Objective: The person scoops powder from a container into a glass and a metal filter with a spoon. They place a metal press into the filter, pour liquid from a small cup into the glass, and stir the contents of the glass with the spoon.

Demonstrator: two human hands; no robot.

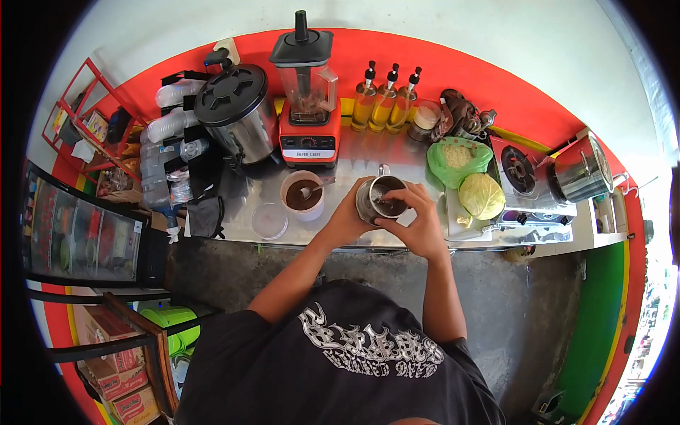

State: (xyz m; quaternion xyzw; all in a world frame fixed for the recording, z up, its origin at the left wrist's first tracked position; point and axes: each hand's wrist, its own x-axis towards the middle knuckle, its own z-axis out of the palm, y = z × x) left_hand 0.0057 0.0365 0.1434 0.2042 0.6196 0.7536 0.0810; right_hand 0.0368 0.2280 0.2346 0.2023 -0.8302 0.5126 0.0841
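Note:
My left hand (346, 218) is wrapped round the side of a stainless steel mug (366, 205) above the counter's front edge. The mug is tilted so its opening faces me, its handle pointing to the back. Over the rim, my right hand (419, 225) has its fingers bent into the opening, the thumb at the near side. What those fingers pinch inside is hidden; some dark content shows there. Left of the mug stands a white tub (303, 211) of brown powder with a spoon (312, 190) in it. Its round clear lid (270, 221) lies beside it.
Behind stand a red blender (309, 134), a steel urn (237, 117) and several oil bottles (386, 103). To the right are a cabbage (482, 197), a green bag (457, 159) and a gas stove (528, 177) with a steel pot (584, 170). Plastic cups (173, 124) sit far left.

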